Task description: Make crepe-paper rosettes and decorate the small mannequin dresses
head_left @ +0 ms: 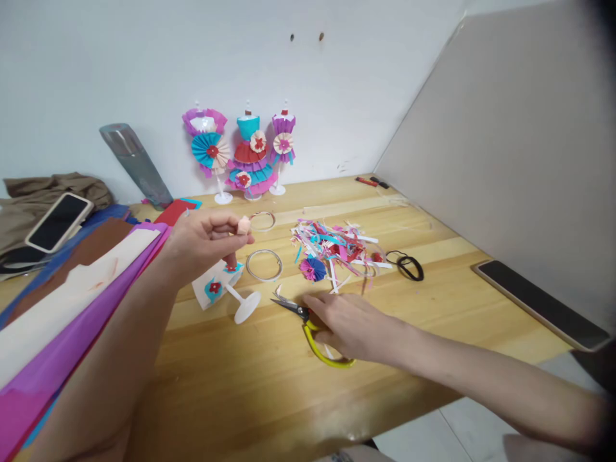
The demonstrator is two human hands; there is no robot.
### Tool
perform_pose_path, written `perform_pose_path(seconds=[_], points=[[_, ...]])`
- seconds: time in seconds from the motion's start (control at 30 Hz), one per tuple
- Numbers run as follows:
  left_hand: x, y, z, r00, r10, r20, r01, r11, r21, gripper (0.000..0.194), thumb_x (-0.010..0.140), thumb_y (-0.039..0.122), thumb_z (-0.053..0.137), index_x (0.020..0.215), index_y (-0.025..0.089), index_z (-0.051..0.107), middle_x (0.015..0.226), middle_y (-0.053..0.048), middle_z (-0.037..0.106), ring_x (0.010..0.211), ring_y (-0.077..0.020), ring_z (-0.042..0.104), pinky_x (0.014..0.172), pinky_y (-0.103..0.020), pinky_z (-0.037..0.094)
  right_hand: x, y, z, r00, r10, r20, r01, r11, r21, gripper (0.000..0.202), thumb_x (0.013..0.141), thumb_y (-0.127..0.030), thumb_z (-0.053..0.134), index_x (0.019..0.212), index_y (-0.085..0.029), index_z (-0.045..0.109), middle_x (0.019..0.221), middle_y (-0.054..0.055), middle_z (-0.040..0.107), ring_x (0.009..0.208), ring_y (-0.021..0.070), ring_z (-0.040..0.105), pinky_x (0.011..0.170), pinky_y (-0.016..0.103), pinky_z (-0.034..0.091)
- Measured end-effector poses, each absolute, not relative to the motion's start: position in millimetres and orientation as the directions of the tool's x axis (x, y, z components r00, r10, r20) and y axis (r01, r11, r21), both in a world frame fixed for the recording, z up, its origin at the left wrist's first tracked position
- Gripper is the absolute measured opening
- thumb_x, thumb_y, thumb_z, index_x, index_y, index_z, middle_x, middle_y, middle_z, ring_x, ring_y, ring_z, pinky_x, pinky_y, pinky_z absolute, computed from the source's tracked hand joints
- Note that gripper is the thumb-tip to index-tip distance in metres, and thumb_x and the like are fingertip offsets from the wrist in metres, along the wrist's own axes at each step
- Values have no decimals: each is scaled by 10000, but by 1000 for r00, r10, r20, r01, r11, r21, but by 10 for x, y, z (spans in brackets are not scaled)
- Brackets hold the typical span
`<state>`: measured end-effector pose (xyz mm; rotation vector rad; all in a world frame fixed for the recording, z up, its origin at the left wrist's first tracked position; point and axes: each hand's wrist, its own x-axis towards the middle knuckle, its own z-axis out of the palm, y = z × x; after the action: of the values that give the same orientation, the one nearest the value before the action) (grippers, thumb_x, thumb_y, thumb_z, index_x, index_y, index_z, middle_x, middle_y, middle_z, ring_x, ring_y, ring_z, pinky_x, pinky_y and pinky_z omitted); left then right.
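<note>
My left hand (212,240) pinches a small pale pink piece of paper (244,225) between thumb and fingers, raised over the table. Below it lies a small white stand (246,307) on its side, beside a white piece with blue and red paper flowers (214,289). My right hand (349,324) rests at the yellow-handled scissors (332,360), whose dark blades point left with a gap between them. The fingers of this hand are bent over the handle; how firmly they grip it is unclear. Two wire rings (264,265) lie between the hands.
Paper scraps (337,244) are heaped at the centre, with a black cord (410,267) beside them. Three decorated mini dress forms (249,154) stand against the wall. Coloured paper sheets (91,276), a bottle (137,165) and a phone (58,222) are left; another phone (539,301) is right.
</note>
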<state>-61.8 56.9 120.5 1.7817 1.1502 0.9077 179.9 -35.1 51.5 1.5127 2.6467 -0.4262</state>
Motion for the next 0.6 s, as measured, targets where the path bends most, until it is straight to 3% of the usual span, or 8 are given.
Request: perform_pose_path(seconds=[0.1, 0.17, 0.3, 0.37, 0.6], points=[[-620, 567, 1184, 323, 931, 168, 351, -282, 893, 214, 647, 372, 726, 680, 185, 626, 510, 19, 589, 618, -166, 683, 502, -197, 495, 1722, -339, 545, -505, 826, -252, 862, 497, -100, 115, 818, -186, 602, 916, -135, 634, 859, 109, 704, 660, 197, 644, 519, 280, 314], [-621, 555, 1193, 335, 924, 181, 349, -300, 888, 210, 649, 373, 721, 667, 190, 620, 492, 24, 569, 642, -173, 690, 520, -202, 503, 1675, -263, 550, -510, 835, -206, 860, 504, -82, 97, 840, -183, 595, 914, -147, 646, 835, 95, 708, 683, 204, 654, 532, 282, 311], [-618, 507, 1259, 349, 922, 166, 351, -293, 889, 187, 661, 348, 704, 660, 191, 603, 521, 20, 581, 603, -157, 676, 538, -214, 511, 1559, 2, 448, -595, 802, -63, 793, 572, -212, 176, 891, -146, 561, 1036, -189, 650, 1001, 76, 705, 803, 171, 666, 603, 254, 349], [-617, 479, 1296, 337, 930, 149, 351, -271, 896, 171, 668, 322, 696, 659, 187, 591, 592, 8, 621, 584, -142, 667, 531, -211, 507, 1504, 128, 363, -639, 767, -47, 750, 609, -259, 152, 885, -134, 572, 998, -180, 662, 1022, 78, 696, 827, 166, 660, 624, 248, 357], [-649, 456, 1317, 387, 898, 211, 246, -321, 915, 148, 707, 265, 667, 674, 155, 573, 709, -17, 641, 676, -148, 663, 493, -188, 505, 1447, 244, 174, -626, 774, -92, 761, 581, -288, 159, 892, -121, 533, 789, -155, 648, 849, 67, 680, 742, 158, 622, 602, 248, 320]])
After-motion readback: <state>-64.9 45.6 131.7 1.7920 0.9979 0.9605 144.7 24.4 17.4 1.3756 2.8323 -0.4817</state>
